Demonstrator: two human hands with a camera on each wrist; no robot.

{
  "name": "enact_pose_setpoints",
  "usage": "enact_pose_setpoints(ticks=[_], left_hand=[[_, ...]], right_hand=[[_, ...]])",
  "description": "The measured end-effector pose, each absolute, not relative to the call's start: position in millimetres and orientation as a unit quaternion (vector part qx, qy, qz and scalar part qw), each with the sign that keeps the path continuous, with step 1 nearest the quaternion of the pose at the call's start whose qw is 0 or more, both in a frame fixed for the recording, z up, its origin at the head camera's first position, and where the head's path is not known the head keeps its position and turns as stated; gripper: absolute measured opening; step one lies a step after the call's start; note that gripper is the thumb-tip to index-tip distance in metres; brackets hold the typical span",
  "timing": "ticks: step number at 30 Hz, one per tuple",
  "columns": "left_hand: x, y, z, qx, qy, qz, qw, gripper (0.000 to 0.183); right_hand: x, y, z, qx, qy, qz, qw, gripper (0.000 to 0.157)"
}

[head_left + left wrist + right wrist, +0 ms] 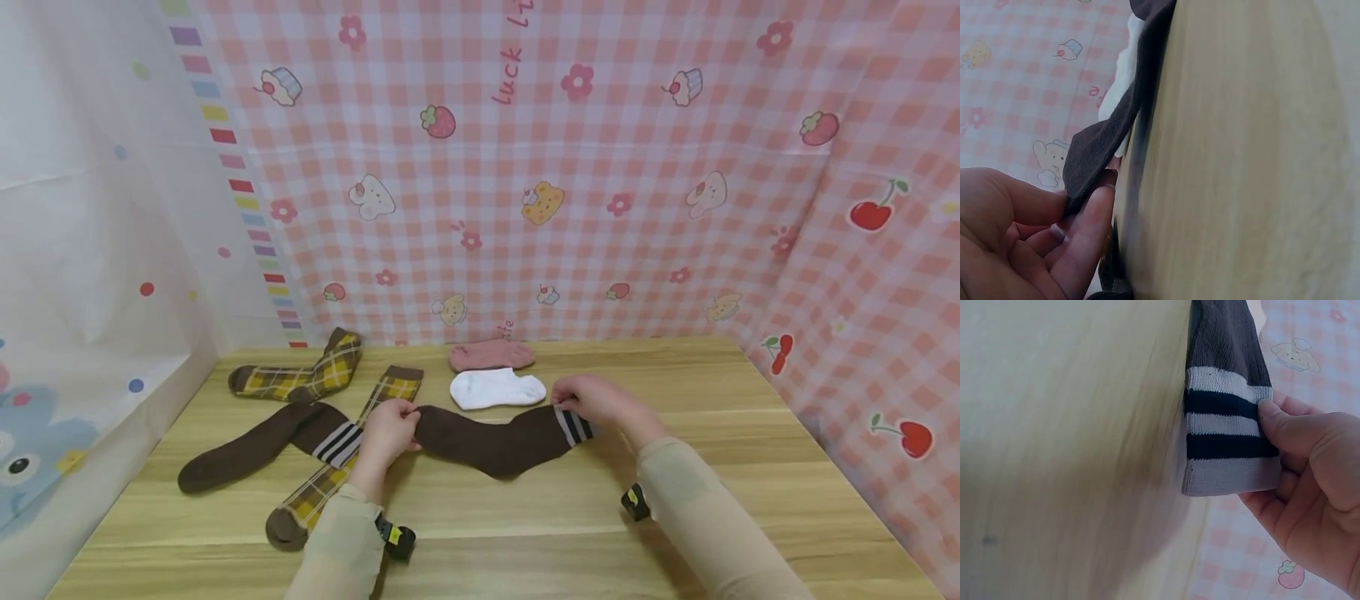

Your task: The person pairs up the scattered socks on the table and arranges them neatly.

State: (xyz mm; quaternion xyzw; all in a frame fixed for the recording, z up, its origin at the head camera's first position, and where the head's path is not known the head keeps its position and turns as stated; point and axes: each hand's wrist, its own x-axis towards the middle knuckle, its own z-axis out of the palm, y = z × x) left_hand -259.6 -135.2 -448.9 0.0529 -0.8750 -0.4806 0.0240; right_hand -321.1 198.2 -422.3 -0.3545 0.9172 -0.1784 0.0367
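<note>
A dark brown sock (pixel 495 442) with a grey-and-black striped cuff (pixel 1229 434) is stretched sideways between my two hands, raised a little off the table. My left hand (pixel 390 437) pinches its toe end between thumb and fingers, as the left wrist view shows close up. At the cuff, my right hand (pixel 600 404) holds the upper edge, thumb in front and fingers behind. Just behind the held sock lie a white ankle sock (pixel 495 389) and, farther back, a pink ankle sock (pixel 491 356).
On the left, another brown striped sock (pixel 240 450) lies across a yellow plaid sock (pixel 300 504). A second plaid sock (pixel 300 379) is bent near the back left. The wooden table (pixel 750 500) meets a pink checked curtain (pixel 630 250) at its back.
</note>
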Motion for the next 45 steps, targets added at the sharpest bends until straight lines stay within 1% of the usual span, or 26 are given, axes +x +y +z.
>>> enact_pose_setpoints(ticks=[9, 16, 21, 27, 35, 45], left_hand=[[-263, -136, -452, 0.053, -0.883, -0.466, 0.018, 0.02], [-266, -134, -450, 0.054, -0.89, -0.453, 0.014, 0.022], [-268, -134, -451, 0.049, -0.901, -0.431, 0.012, 0.024], [-270, -135, -451, 0.046, -0.903, -0.427, 0.014, 0.022], [-273, -135, -451, 0.043, -0.909, -0.415, 0.014, 0.018], [-274, -134, -448, 0.042, -0.926, -0.375, 0.011, 0.016]], right_hand=[[-324, 193, -424, -0.329, 0.932, -0.149, 0.035, 0.016], [-326, 188, -427, -0.286, 0.948, -0.132, 0.051, 0.015], [-329, 186, -431, -0.272, 0.954, -0.112, 0.055, 0.013], [-332, 183, -433, -0.257, 0.96, -0.096, 0.055, 0.013], [-331, 181, -432, -0.251, 0.963, -0.087, 0.051, 0.012], [-332, 183, -434, -0.265, 0.96, -0.083, 0.03, 0.013]])
